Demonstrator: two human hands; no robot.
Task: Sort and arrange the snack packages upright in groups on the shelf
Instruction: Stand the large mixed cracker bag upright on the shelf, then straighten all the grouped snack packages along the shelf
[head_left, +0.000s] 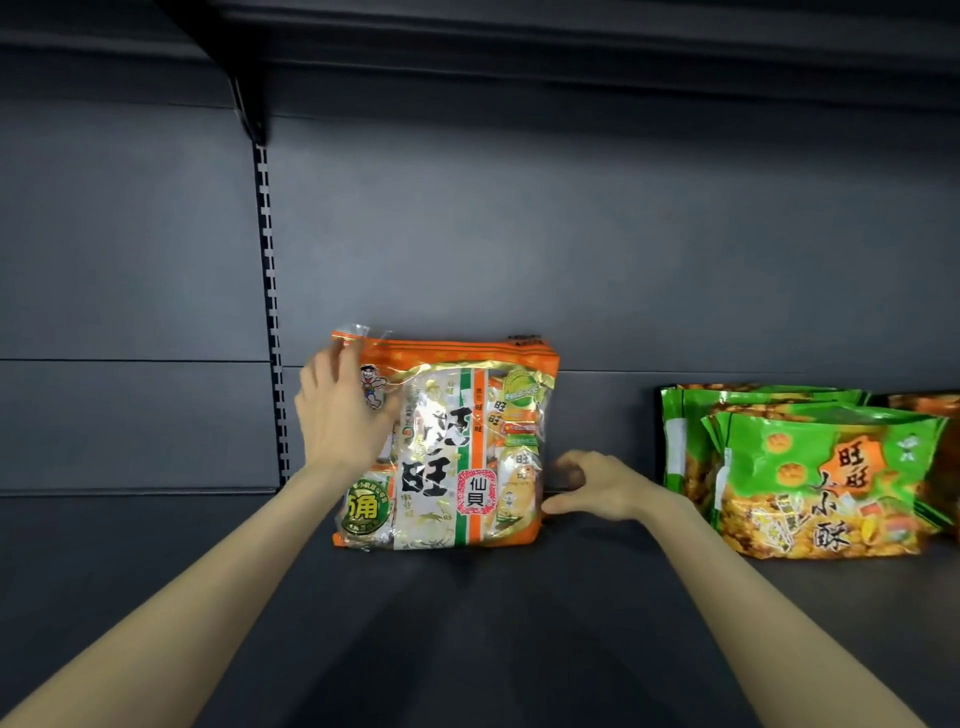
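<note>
An orange and white rice-cracker package (457, 447) stands upright on the dark shelf (467, 613), near the back panel. My left hand (345, 415) lies flat against its upper left front, fingers spread. My right hand (592, 488) touches its lower right edge, fingers curled around the side. To the right, a group of green and orange snack packages (810, 478) stands upright, one behind another, the front one leaning slightly.
The dark back panel (571, 234) rises behind the packages. A slotted upright rail (270, 312) runs down at the left, with a shelf bracket (249, 109) above. An upper shelf (519, 31) overhangs.
</note>
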